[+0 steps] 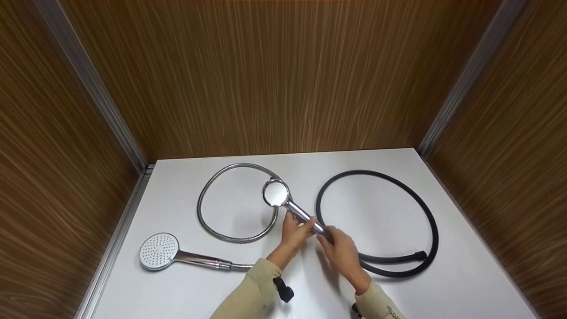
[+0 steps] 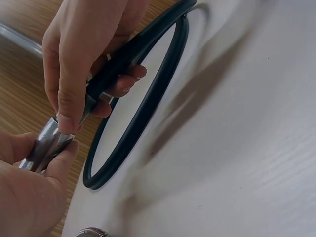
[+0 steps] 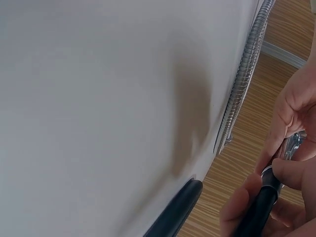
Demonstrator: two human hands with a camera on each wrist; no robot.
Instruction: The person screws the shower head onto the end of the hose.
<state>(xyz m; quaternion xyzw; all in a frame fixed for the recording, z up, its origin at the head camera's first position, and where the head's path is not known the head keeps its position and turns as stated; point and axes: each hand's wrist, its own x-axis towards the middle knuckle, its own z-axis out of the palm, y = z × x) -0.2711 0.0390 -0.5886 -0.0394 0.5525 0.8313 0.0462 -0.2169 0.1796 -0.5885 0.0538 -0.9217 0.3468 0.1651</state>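
Note:
A chrome hand shower (image 1: pixel 276 193) is held up over the table, its round head toward the upper left. My left hand (image 1: pixel 294 235) grips it by the handle (image 2: pixel 44 145). At the handle's lower end, my right hand (image 1: pixel 343 253) pinches the end of a black shower hose (image 1: pixel 435 230). In the right wrist view, the hose end (image 3: pixel 264 200) sits in line with the chrome handle, right at its tip. The rest of that hose lies in a wide loop to the right, its other end (image 1: pixel 420 255) on the table.
A second shower head (image 1: pixel 159 251) with a white spray face lies at the left, joined to a metal hose (image 1: pixel 201 199) looped behind it. Beneath everything is a white table (image 1: pixel 177 186). Wood-grain panels (image 1: pixel 283 79) enclose the back and sides.

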